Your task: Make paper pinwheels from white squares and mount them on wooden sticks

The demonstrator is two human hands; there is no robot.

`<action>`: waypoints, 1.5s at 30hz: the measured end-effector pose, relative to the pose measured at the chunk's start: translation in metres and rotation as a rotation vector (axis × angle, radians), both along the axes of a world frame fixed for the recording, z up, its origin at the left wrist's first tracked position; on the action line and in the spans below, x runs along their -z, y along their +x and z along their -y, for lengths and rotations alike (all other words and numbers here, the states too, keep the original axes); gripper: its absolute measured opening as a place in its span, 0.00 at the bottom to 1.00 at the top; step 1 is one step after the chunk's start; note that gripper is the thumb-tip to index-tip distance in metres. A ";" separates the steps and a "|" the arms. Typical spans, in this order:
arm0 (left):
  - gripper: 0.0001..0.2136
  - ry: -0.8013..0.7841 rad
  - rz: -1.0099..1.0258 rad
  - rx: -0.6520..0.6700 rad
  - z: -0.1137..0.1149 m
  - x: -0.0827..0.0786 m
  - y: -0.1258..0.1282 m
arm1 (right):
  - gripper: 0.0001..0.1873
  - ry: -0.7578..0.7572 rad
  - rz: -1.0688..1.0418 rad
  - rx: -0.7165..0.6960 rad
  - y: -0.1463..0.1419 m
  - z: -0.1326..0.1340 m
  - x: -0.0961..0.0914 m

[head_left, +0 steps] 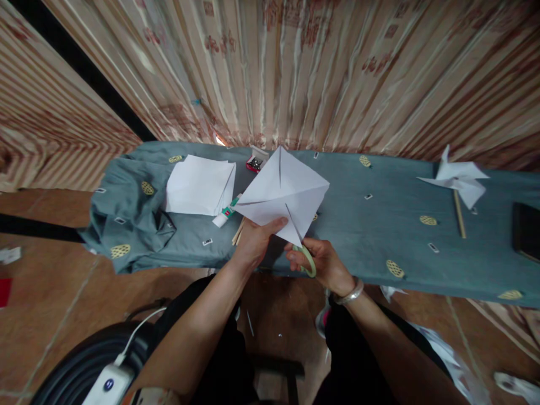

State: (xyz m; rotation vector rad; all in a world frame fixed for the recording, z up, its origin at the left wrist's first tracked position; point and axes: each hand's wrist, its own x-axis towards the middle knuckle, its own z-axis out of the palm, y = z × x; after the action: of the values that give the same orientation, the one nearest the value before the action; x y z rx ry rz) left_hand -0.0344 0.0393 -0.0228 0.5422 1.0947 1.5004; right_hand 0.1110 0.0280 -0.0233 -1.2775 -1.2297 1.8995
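A square white sheet of paper point(301, 177), turned like a diamond, has slits running in from its corners. My left hand point(255, 239) is closed on its lower left part, the thumb lying on top. In my right hand point(323, 261) are scissors with pale green handles point(310, 261), at the paper's lower corner by a slit. The blades are mostly hidden by the paper. Just left of the paper lies a glue stick point(225, 212). Thin wooden sticks point(238, 232) lie beside my left hand, partly covered.
A stack of white paper point(200, 184) lies at left on the blue-green cloth point(358, 236). Behind the held sheet stands a small open box point(256, 160) of metal pins. A paper pinwheel point(456, 181) on a stick and a dark object point(525, 230) are at right.
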 end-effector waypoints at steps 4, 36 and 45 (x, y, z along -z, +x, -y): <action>0.26 0.002 0.017 0.001 -0.001 0.002 0.000 | 0.29 0.035 0.020 -0.020 0.001 0.001 0.003; 0.19 -0.060 -0.075 0.303 0.011 0.018 -0.011 | 0.30 0.373 0.240 0.375 0.076 -0.044 0.000; 0.20 -0.166 -0.080 0.383 0.014 0.020 -0.007 | 0.26 0.314 0.224 0.239 0.074 -0.041 -0.003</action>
State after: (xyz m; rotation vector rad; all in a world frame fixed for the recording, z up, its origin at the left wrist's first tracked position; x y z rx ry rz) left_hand -0.0419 0.0254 -0.0427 0.6585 1.0939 1.0541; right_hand 0.1849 0.0692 -0.0205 -1.4174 -1.3553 1.3632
